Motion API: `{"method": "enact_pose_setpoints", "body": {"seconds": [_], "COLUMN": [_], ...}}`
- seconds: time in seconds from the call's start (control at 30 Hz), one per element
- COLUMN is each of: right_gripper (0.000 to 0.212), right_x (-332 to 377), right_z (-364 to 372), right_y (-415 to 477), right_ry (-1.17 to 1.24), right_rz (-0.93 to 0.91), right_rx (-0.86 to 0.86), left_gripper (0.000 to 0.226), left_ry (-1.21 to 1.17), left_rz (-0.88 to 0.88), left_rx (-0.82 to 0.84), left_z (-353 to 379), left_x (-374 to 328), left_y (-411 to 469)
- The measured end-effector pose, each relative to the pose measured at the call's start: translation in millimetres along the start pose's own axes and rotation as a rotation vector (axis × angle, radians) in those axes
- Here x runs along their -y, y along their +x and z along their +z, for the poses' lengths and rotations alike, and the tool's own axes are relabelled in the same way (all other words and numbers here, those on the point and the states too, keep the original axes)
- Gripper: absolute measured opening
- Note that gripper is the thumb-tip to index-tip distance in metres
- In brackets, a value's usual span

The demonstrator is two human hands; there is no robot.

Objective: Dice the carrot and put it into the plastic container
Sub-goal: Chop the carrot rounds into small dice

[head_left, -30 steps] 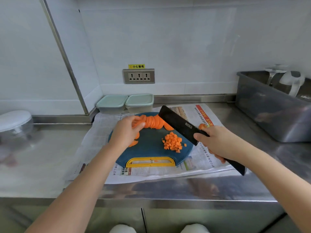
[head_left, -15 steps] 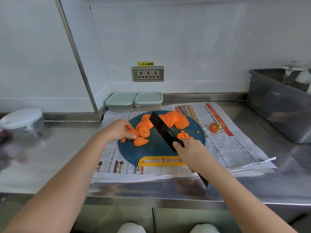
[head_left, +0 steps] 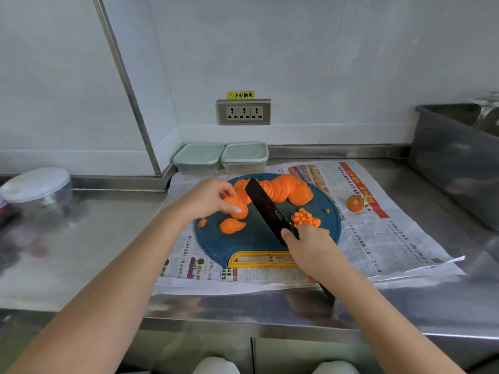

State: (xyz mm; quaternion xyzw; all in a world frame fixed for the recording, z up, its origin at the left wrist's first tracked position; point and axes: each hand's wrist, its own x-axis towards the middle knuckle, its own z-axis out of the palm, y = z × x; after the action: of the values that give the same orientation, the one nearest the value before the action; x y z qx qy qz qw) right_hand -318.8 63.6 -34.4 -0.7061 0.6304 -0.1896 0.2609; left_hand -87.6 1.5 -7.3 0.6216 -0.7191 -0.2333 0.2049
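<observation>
Steel table carries a newspaper, and on the paper lies a round blue board with a yellow handle on the side near the person. Along the far edge of the board a row of carrot slices leans one on another. The left hand is over the left part of the board; its fingers are curled and pinch a small stack of slices. Just below the stack one loose slice lies flat, and a small bit lies further left, near the rim.

The right hand is closed around the grip of a black knife, with the thumb against the blade. The blade points away and to the left and stands between the stack and the dice — a small orange pile on the right part of the board, just beyond the right hand. I cannot tell if the edge touches the board.

Two containers with pale green lids stand side by side at the wall, just behind the board; no carrot shows in them. A carrot stub lies on the newspaper, right of the board. On the wall is a socket. A grey bin stands at the far right and a bowl with a white lid at the far left — both well apart from the board.
</observation>
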Motion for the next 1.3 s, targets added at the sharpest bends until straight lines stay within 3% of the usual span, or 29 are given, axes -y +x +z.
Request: {"method": "enact_pose_setpoints", "body": {"seconds": [0.1, 0.3, 0.53, 0.63, 0.73, 0.87, 1.13, 1.3], "right_gripper": [0.036, 0.036, 0.035, 0.035, 0.037, 0.039, 0.035, 0.035], "right_x": [-0.8, -2.4, -2.0, -1.6, -0.8, -1.2, -2.7, -1.0], "right_z": [0.0, -0.9, -1.1, -2.1, -3.3, -3.9, -0.5, -2.0], "right_y": [0.0, 1.0, 1.4, 0.7, 0.4, 0.1, 0.1, 0.4], "right_ry": [0.015, 0.012, 0.01, 0.019, 0.002, -0.001, 0.007, 0.003], "right_rz": [-0.001, 0.007, 0.01, 0.01, 0.008, 0.007, 0.013, 0.021], "right_rx": [0.008, 0.012, 0.016, 0.016, 0.021, 0.009, 0.008, 0.016], "left_gripper": [0.034, 0.075, 0.079, 0.072, 0.051, 0.047, 0.042, 0.033], "left_ry": [0.095, 0.136, 0.09, 0.034, 0.055, 0.172, 0.148, 0.072], "left_rz": [-0.02, 0.002, 0.003, -0.013, -0.047, -0.164, -0.301, -0.202], "left_rx": [-0.062, -0.143, -0.209, -0.312, -0.363, -0.236, -0.011, -0.087], "left_z": [13.2, 25.6, 31.2, 29.1, 24.8, 34.6, 34.4, 31.0], "left_x": [1.9, 13.5, 14.8, 10.0, 6.3, -2.6, 4.2, 1.0], "left_y": [4.9, 5.1, 1.7, -3.9, -16.3, -32.9, -26.8, -30.3]}}
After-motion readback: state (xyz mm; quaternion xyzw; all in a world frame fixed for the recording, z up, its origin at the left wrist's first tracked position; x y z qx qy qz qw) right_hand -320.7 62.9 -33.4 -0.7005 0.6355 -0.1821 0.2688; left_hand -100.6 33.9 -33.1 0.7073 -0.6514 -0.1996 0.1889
